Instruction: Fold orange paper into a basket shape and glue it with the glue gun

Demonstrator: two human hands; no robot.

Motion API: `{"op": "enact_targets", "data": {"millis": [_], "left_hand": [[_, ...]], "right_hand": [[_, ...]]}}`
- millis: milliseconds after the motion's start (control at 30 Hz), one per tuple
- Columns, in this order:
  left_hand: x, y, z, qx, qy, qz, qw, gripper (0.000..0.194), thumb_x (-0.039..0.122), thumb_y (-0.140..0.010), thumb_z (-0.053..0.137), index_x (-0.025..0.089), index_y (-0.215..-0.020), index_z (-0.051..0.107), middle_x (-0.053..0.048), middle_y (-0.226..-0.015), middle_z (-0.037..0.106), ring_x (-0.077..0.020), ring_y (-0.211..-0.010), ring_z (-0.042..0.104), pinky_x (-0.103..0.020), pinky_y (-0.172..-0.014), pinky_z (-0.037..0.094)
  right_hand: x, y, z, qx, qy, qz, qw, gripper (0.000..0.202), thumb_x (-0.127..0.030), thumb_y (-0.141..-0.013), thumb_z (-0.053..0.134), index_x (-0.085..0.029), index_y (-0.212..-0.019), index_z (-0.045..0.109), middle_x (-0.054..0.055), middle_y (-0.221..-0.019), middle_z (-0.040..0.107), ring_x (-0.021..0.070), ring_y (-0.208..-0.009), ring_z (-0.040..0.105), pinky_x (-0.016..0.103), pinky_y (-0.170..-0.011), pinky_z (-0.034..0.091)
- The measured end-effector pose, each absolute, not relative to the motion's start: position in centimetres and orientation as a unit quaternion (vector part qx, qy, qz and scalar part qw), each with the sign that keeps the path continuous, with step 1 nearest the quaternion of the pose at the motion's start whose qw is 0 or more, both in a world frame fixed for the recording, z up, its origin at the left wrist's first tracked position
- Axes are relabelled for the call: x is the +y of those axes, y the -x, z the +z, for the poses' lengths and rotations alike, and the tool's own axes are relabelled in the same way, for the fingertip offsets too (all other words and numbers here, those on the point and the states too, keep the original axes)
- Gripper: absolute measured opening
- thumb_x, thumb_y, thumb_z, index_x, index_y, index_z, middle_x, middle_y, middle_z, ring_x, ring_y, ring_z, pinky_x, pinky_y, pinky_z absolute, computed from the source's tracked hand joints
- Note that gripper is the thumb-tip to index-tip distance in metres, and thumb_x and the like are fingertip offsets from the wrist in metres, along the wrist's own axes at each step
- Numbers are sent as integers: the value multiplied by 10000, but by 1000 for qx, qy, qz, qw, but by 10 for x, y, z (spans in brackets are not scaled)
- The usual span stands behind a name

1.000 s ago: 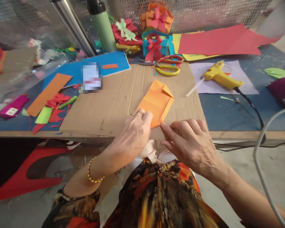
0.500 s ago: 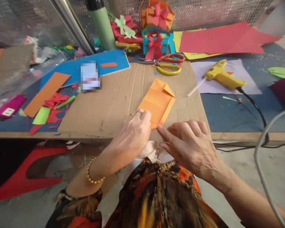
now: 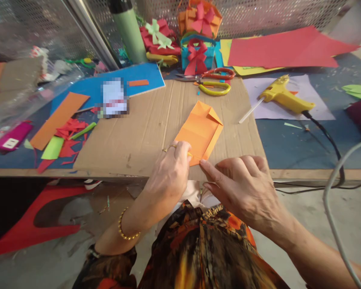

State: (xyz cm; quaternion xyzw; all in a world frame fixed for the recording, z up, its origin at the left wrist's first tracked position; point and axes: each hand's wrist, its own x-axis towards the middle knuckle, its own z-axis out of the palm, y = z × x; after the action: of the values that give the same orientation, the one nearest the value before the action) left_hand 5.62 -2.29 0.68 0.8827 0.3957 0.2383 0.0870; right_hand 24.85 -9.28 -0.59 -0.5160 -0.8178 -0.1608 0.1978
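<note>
A folded orange paper lies on the brown cardboard, its edges creased up along the right side and top. My left hand grips the paper's lower left corner, its fingers bent together. At the bottom corner the index fingertip of my right hand presses on the paper. The thumb of that hand is apart from the index finger, and the other fingers are curled.
Behind the paper lie red-handled scissors and yellow-handled scissors. A yellow glue gun is at the right. Paper scraps and a phone lie left. Small paper baskets stand behind.
My left hand has shifted slightly left and down along the paper's lower edge, where a narrow folded strip now shows. My right hand stays at the bottom corner.
</note>
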Motion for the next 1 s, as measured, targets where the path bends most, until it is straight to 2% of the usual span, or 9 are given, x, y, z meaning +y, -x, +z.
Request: {"op": "enact_targets", "data": {"millis": [200,500,733,1000], "left_hand": [[-21,-54,11,401,-884,220,103,186,49,-999,408,229,-974,451,-13,-916,619,-172,-820,614,-307,-716,469],[-22,-54,8,409,-884,209,81,115,122,-1039,392,229,-1075,416,-30,-950,635,-198,-829,636,-337,-735,477],[-22,-54,15,411,-889,185,77,146,119,-1038,370,226,-1122,422,-27,-937,631,-188,-812,633,-323,-729,474],[-19,-56,16,412,-891,176,74,190,59,-975,365,228,-1031,432,-30,-912,623,-198,-790,608,-331,-732,480]], "right_hand": [[-93,-248,-6,-816,518,-162,197,313,-326,-1036,525,-200,-1306,619,58,-888,647,234,-812,444,383,-719,287],[-91,-245,-2,-815,520,-161,199,287,-268,-1034,522,-197,-1285,641,64,-862,627,246,-786,411,387,-691,277],[-90,-243,-1,-810,528,-166,197,270,-265,-1043,498,-200,-1250,659,61,-839,624,240,-752,399,384,-684,269],[-90,-243,-3,-809,532,-186,169,305,-278,-1019,547,-216,-1305,634,55,-847,622,227,-760,402,367,-682,244]]}}
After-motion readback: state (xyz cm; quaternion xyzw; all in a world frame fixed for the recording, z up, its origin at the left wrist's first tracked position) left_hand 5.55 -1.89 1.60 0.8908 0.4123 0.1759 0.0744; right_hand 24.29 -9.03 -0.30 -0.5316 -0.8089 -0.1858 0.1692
